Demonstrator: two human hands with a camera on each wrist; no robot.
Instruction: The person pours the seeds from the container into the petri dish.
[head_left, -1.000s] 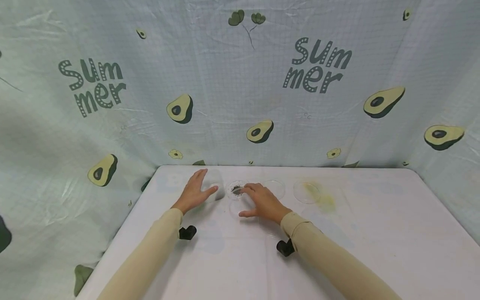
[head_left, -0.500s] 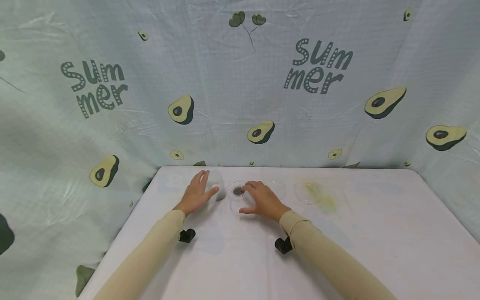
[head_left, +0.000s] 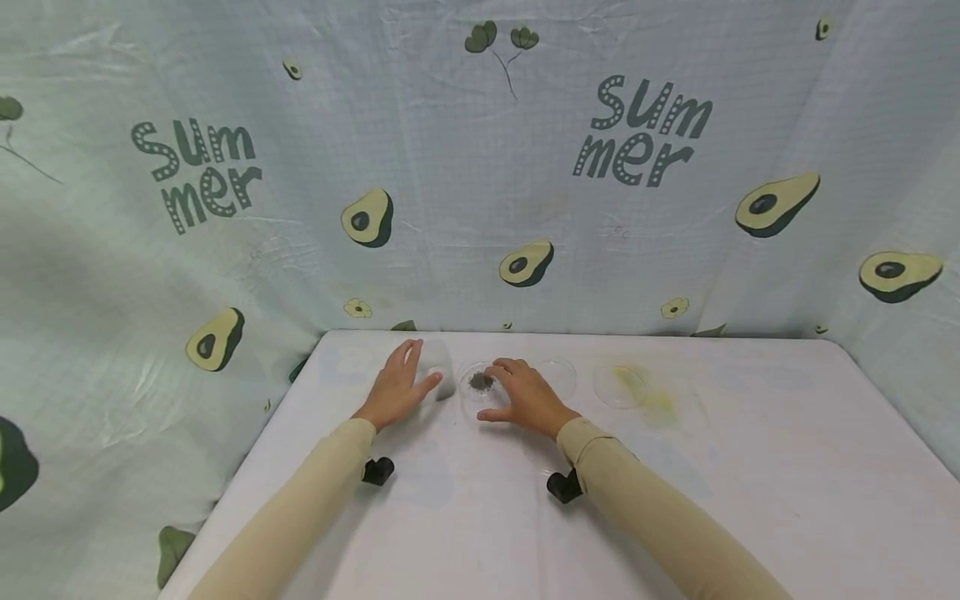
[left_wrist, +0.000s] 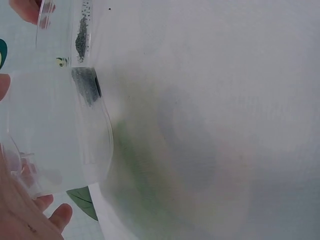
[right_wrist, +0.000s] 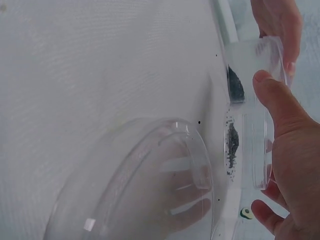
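Observation:
My left hand grips a clear plastic container from its left side, thumb towards me. Dark grey granules are heaped in the container's corner on the right-hand side. Against that corner stands a round clear plastic cup with a smaller pile of granules on its bottom, some scattered around it. My right hand holds the cup, its thumb in front and its fingers behind. Part of the container is hidden by the left hand.
Other round clear containers stand near the right hand. To the right a clear round container stands by a yellow-green patch of the white tabletop. A printed curtain closes off the back.
The granules in the cup look denser and more gathered than a second ago. Both hands stay almost where they were; the head view has shifted slightly.

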